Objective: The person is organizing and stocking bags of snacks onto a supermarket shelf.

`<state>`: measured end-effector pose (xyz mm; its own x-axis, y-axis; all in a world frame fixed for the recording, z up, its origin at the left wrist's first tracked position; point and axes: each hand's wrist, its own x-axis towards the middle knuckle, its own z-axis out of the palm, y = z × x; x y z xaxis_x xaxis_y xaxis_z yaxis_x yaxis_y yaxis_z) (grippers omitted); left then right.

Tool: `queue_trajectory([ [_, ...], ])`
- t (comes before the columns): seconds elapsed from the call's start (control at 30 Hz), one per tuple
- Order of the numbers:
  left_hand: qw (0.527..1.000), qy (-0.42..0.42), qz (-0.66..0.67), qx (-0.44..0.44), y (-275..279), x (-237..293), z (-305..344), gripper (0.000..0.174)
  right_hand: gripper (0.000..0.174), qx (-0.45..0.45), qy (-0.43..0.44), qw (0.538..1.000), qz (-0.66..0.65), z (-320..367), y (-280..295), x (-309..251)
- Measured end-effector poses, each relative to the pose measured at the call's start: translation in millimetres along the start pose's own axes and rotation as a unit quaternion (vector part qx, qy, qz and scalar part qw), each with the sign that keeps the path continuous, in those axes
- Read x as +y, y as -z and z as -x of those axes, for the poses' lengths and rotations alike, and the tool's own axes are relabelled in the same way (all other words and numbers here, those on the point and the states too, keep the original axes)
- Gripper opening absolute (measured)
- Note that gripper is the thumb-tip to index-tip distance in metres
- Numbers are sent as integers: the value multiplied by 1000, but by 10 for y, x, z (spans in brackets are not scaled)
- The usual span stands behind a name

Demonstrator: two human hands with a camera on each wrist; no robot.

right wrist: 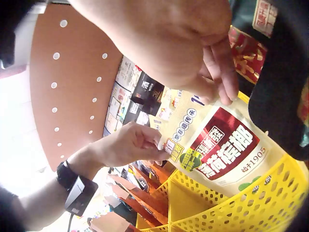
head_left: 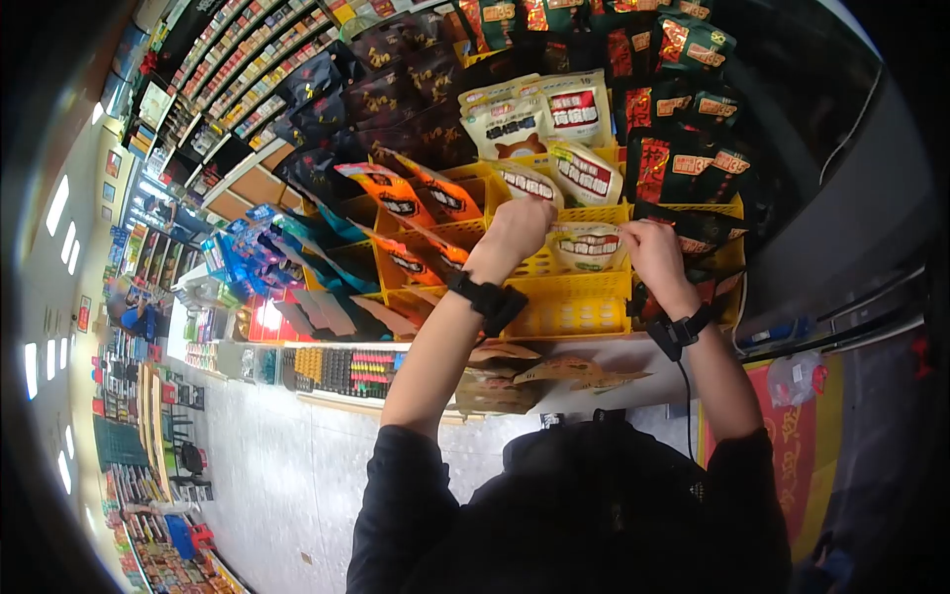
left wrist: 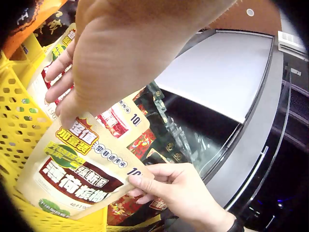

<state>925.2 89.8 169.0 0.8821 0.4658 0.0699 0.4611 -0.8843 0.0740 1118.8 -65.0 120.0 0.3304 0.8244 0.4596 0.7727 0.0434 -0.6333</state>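
Note:
A cream snack pouch with a dark red label stands in a yellow perforated basket. My left hand pinches one top corner of it, and my right hand pinches the opposite top corner. In the left wrist view the thumb of the right hand lies on the front of the pouch. The right wrist view shows the left hand at the far corner of the pouch, whose lower part sits behind the basket wall. Similar cream pouches stand right behind it.
Orange pouches fill compartments on the left, with teal and blue packs further left. Black and red pouches stand on the right. Brown packs sit on a lower shelf. A cable hangs from the right wrist camera.

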Motion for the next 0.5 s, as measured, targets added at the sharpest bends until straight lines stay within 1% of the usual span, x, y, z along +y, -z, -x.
queue_trajectory([
  [0.07, 999, 18, -18, 19, 8, 42, 2, 13, 12, -6, -7, 1000, 24, 8, 27, -33],
  [0.1, 999, 31, -7, 0, 29, 57, 7, 14, 15, -30, -14, 998, 56, 14, 65, -65],
  [0.13, 999, 34, -9, 2, 93, 67, 50, 14, 15, -31, -10, 998, 55, 16, 105, -125],
  [0.2, 992, 8, -12, 127, 192, 128, 238, 15, 18, -38, -25, 993, 111, 94, 206, -261],
  [0.23, 987, 8, 14, 159, 333, 188, 372, 16, 23, -29, -36, 991, 123, 141, 254, -353],
  [0.27, 976, -24, 36, 212, 508, 242, 532, 13, 23, -36, -36, 991, 120, 192, 308, -471],
  [0.33, 978, 59, 106, 172, 831, 440, 940, 9, 23, 14, -2, 999, 43, 314, 364, -726],
  [0.4, 967, 54, 169, 184, 895, 490, 1357, 7, 22, -22, 24, 999, -35, 502, 295, -969],
  [0.43, 970, 77, 186, 135, 881, 514, 1568, 8, 20, -87, 16, 995, -51, 584, 226, -1085],
  [0.47, 971, 97, 201, 88, 849, 525, 1745, 10, 21, -182, -1, 982, -53, 635, 162, -1192],
  [0.5, 969, 97, 213, 78, 737, 500, 1893, 12, 23, -200, 77, 974, -76, 729, -64, -1088],
])
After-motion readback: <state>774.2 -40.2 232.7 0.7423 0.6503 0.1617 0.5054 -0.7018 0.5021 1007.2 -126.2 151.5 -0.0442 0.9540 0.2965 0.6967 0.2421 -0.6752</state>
